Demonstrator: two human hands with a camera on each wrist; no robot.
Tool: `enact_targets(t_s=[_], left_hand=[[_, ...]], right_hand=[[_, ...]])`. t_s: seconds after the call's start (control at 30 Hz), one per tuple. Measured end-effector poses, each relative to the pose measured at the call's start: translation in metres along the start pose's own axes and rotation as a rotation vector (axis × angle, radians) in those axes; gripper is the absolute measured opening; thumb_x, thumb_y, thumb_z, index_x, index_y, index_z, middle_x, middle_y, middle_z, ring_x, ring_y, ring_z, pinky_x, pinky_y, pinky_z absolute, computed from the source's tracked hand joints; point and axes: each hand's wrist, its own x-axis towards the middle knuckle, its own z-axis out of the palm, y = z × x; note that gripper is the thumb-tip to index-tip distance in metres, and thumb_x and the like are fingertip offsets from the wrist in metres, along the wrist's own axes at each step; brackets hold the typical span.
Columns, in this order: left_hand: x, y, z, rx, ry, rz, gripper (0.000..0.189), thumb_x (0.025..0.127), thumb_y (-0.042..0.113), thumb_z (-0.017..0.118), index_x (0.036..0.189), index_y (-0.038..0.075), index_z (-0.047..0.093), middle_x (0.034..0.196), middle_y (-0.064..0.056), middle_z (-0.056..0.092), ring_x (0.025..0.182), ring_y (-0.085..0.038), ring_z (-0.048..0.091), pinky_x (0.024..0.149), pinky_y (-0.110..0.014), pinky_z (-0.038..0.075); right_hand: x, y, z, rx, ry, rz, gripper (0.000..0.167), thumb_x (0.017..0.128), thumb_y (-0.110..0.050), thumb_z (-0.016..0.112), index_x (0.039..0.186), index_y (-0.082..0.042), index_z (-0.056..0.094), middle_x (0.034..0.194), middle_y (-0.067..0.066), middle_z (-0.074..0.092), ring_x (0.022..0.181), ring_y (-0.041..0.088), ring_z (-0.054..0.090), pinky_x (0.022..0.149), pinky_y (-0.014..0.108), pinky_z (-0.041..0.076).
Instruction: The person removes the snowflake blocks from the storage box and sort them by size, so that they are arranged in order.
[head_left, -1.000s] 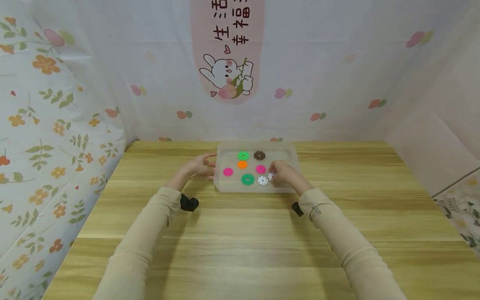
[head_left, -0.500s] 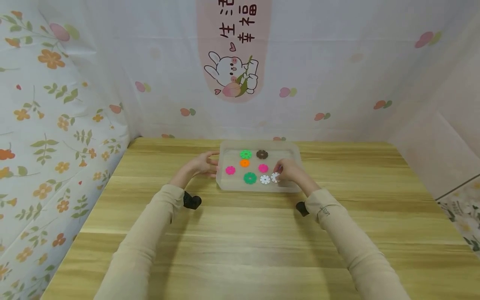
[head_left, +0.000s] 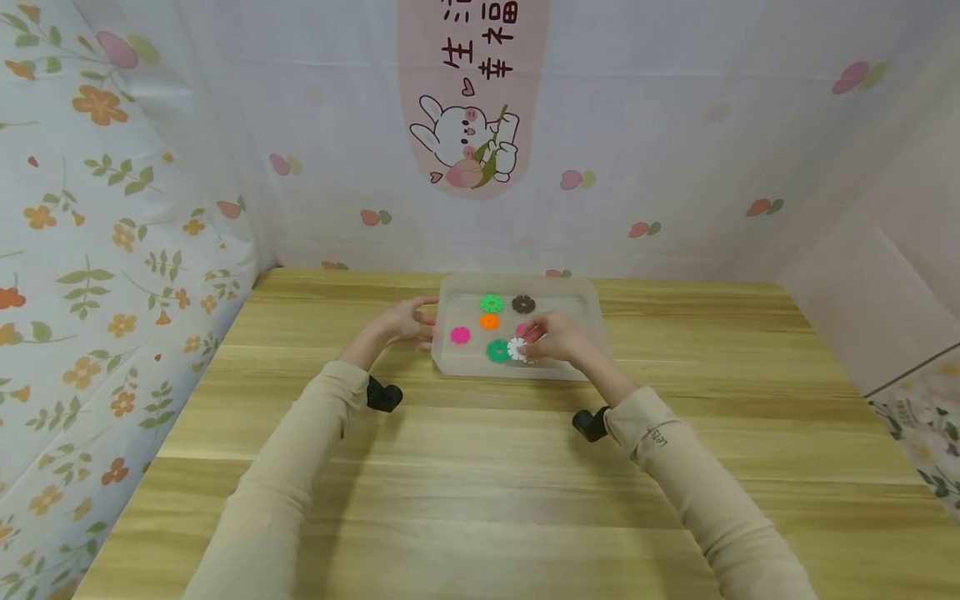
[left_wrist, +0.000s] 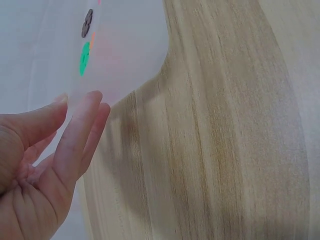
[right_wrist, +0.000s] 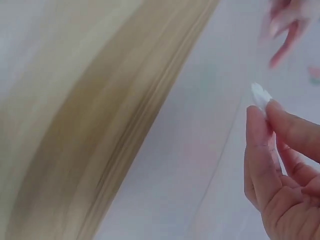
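My right hand (head_left: 558, 337) is over the right half of a translucent tray (head_left: 600, 333), pinching a white notched disc (head_left: 516, 348) between thumb and fingertips. The right wrist view shows this white disc (right_wrist: 259, 94) nearly edge-on. It overlaps a dark green disc (head_left: 497, 351) in the head view; another white disc beneath is mostly hidden. My left hand (head_left: 408, 321) is at the tray's left wall, fingers extended and fingertips right at it. Lying in the tray are a bright green disc (head_left: 491, 303), a brown disc (head_left: 523, 304), an orange disc (head_left: 489, 321) and a pink disc (head_left: 460, 335).
The tray stands near the back edge of a wooden table (head_left: 480, 483). Behind it hangs a white curtain (head_left: 315, 167) with a rabbit print. Patterned cloth (head_left: 112, 333) covers the left side. A second pink disc (head_left: 521, 330) is partly covered by the right hand.
My right hand has picked up the right-hand white disc and carried it left, over the other white disc. The left hand stays at the tray's wall.
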Motion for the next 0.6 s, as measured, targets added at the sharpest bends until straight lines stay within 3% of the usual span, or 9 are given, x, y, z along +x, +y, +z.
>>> enact_targets(t_s=[0.2,0.4,0.6], left_hand=[[-0.006,0.006,0.002,-0.007,-0.004,-0.014,0.072,0.090,-0.010,0.045,0.148,0.013,0.009,0.140,-0.029,0.032,0.119,-0.040,0.047,0.093,-0.040,0.050],[-0.007,0.005,0.002,0.057,0.015,-0.012,0.070,0.090,-0.009,0.046,0.148,0.012,0.012,0.137,-0.028,0.037,0.117,-0.038,0.049,0.088,-0.036,0.053],[-0.008,0.006,0.002,0.058,0.021,0.000,0.069,0.090,-0.009,0.046,0.147,0.012,0.013,0.136,-0.028,0.039,0.114,-0.036,0.051,0.084,-0.033,0.055]], right_hand=[[0.000,-0.021,0.030,0.143,-0.023,-0.018,0.021,0.078,0.004,0.067,0.097,0.008,0.060,0.080,0.008,0.059,0.068,0.012,0.058,0.073,0.032,0.058],[-0.001,-0.040,0.062,0.114,-0.059,-0.056,0.018,0.077,0.001,0.070,0.093,0.005,0.064,0.081,0.011,0.064,0.070,0.012,0.059,0.068,0.027,0.057],[0.005,-0.049,0.093,0.140,-0.067,-0.022,0.017,0.074,0.000,0.073,0.090,0.003,0.067,0.076,0.008,0.064,0.063,0.009,0.057,0.062,0.022,0.057]])
